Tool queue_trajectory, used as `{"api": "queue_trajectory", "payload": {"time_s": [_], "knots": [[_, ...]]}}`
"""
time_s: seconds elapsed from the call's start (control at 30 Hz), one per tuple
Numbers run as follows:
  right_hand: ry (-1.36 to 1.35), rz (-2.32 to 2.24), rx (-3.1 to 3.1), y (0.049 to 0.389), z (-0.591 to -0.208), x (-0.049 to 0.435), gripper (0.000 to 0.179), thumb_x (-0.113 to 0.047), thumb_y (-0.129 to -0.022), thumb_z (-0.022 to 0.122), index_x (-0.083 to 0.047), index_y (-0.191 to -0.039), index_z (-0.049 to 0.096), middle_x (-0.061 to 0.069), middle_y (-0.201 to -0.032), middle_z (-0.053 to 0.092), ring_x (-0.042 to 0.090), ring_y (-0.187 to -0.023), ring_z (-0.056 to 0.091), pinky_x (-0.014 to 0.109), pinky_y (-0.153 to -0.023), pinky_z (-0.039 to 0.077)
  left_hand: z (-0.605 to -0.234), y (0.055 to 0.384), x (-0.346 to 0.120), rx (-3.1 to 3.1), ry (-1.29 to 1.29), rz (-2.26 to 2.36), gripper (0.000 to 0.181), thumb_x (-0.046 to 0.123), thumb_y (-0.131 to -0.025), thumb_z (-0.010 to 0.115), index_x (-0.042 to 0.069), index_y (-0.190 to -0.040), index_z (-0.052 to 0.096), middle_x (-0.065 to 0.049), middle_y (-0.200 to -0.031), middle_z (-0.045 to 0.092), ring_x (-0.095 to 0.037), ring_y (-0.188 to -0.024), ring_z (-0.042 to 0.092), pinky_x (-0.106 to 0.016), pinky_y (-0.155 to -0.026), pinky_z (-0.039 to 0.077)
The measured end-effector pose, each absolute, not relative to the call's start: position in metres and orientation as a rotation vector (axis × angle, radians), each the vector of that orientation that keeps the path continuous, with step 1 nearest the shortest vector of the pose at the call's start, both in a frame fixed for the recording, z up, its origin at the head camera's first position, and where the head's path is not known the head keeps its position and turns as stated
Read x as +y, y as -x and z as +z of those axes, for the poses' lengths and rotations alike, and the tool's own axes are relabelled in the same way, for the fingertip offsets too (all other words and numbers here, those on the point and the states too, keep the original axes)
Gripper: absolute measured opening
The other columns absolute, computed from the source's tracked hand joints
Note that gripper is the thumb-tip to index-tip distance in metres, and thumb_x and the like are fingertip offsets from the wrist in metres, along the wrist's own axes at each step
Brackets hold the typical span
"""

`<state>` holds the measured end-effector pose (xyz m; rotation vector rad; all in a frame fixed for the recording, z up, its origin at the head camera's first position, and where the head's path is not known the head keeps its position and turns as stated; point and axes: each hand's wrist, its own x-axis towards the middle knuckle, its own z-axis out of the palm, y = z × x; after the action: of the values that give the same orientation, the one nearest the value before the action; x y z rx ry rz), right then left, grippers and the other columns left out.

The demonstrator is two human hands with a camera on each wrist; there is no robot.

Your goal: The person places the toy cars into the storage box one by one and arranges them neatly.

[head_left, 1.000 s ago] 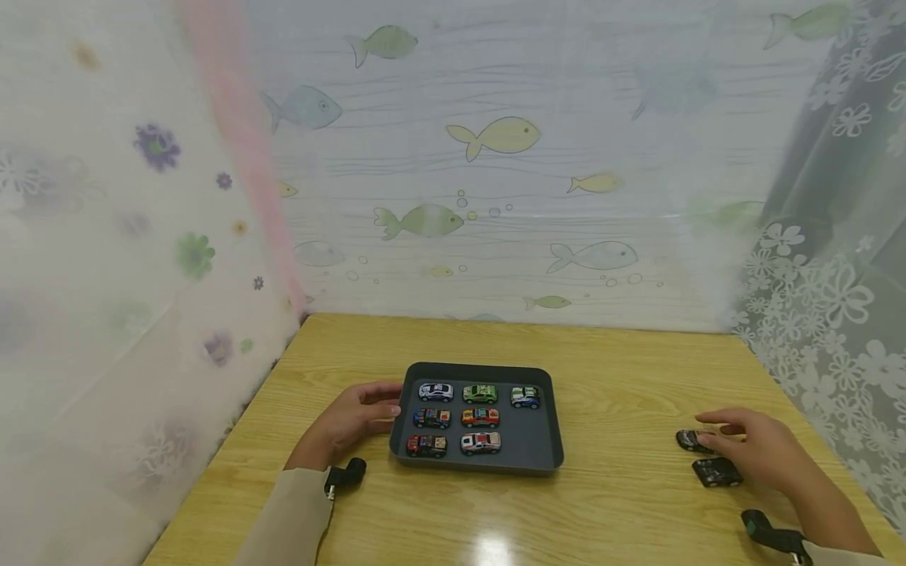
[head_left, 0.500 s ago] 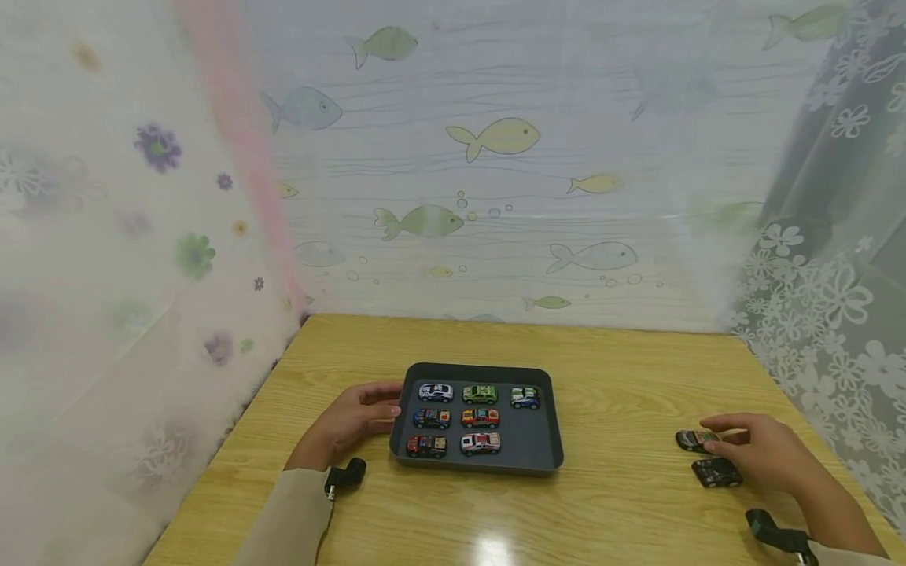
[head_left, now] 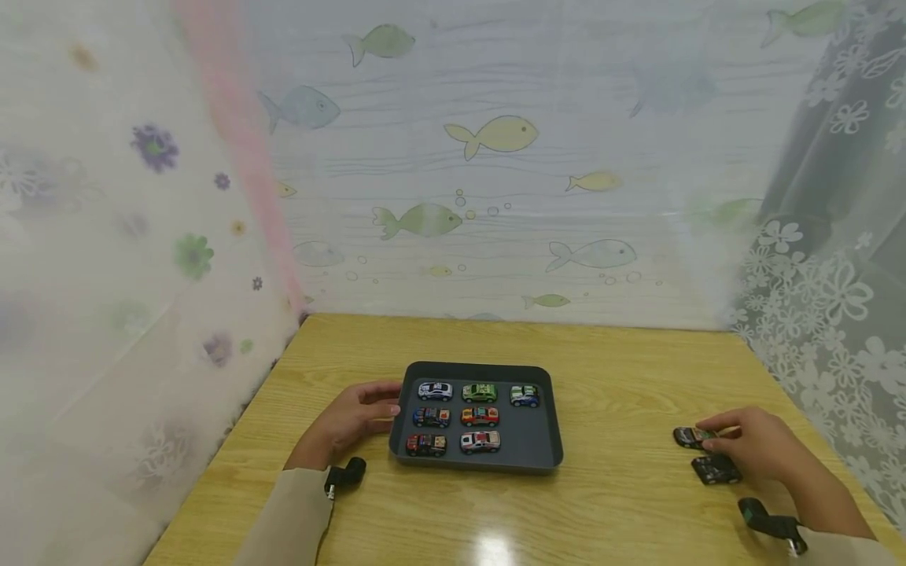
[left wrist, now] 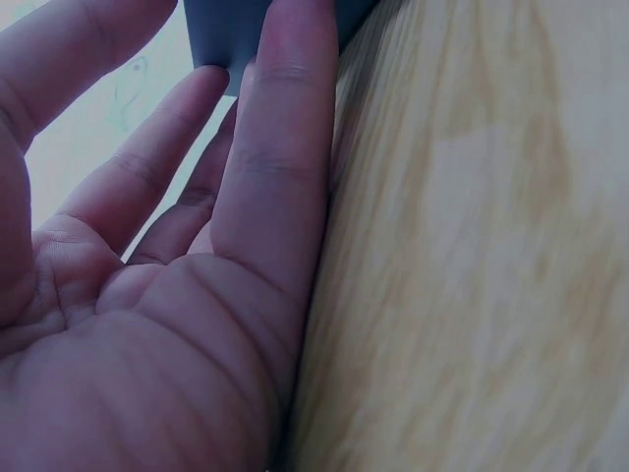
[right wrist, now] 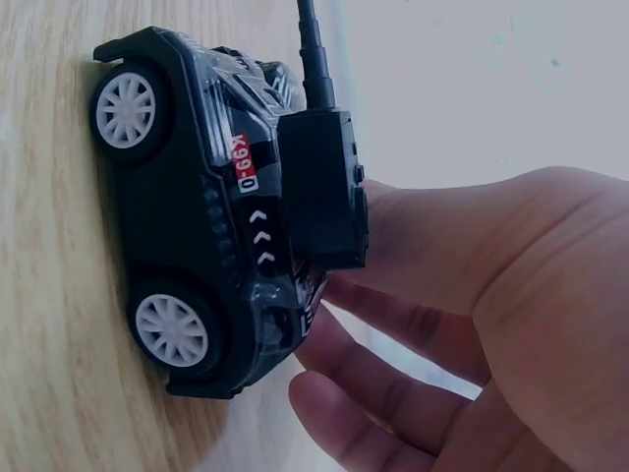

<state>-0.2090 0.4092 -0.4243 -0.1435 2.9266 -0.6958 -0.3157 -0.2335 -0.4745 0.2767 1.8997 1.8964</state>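
Note:
My left hand [head_left: 354,417] is at the left side of a dark grey tray [head_left: 545,452], fingertips and thumb against its wall. In the left wrist view those fingers [left wrist: 280,147] reach out fairly straight to the tray's outer wall [left wrist: 221,39]. On the right, my right hand [head_left: 757,448] pinches a small dark toy car [head_left: 690,436] with colored markings between thumb and fingers. Just in front of it sits a black toy car [head_left: 715,470]. The right wrist view shows this black car [right wrist: 177,226] close up, with white wheels and a turret; it hides the pinching fingertips.
Several toy cars stand in the tray, among them a green car [head_left: 480,392], a red and yellow car [head_left: 480,417] and a white and red car [head_left: 480,442]. The wooden table [head_left: 609,503] meets a fish-print curtain [head_left: 495,236] at the back.
My right hand's fingers have drawn in around the dark car with colored markings, which has shifted very slightly to the left. The left hand and the tray stay put.

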Motion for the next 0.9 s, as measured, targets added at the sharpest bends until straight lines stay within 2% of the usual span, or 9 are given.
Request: {"api": "queue_trajectory", "payload": {"time_s": [0.33,0.5,0.7,0.9], "knots": [[0.176,-0.712,2.890,0.218,-0.420,0.398,0.033,-0.023,-0.090,0.080,-0.003,-0.117,0.077,0.023,-0.117,0.073,0.038,-0.097,0.072,0.045,-0.074,0.062,-0.475,0.318,-0.235,1.910,-0.302,1.884,0.061,0.012,-0.097,0.074,0.000,-0.151,0.049,-0.023,-0.153,0.051,-0.029,-0.127,0.064,-0.043,-0.102,0.059],[0.180,-0.729,2.872,0.219,-0.415,0.388,0.034,-0.022,-0.088,0.082,-0.002,-0.115,0.077,0.022,-0.115,0.074,0.037,-0.096,0.073,0.044,-0.073,0.063,-0.476,0.318,-0.235,1.910,-0.290,1.880,0.059,0.010,-0.098,0.072,0.000,-0.152,0.049,-0.023,-0.154,0.050,-0.029,-0.128,0.063,-0.043,-0.102,0.059],[0.135,-0.740,2.867,0.222,-0.415,0.380,0.035,-0.022,-0.087,0.084,-0.003,-0.116,0.077,0.023,-0.116,0.073,0.034,-0.096,0.073,0.044,-0.073,0.063,-0.477,0.319,-0.234,1.908,-0.289,1.888,0.063,0.014,-0.096,0.076,0.001,-0.152,0.049,-0.022,-0.154,0.050,-0.028,-0.128,0.063,-0.043,-0.102,0.058],[0.139,-0.751,2.878,0.224,-0.418,0.374,0.035,-0.021,-0.086,0.085,-0.003,-0.115,0.078,0.023,-0.115,0.074,0.033,-0.094,0.074,0.042,-0.071,0.063,-0.475,0.317,-0.234,1.904,-0.286,1.895,0.062,0.011,-0.097,0.074,0.000,-0.152,0.048,-0.023,-0.153,0.050,-0.027,-0.127,0.064,-0.043,-0.102,0.059]]}}
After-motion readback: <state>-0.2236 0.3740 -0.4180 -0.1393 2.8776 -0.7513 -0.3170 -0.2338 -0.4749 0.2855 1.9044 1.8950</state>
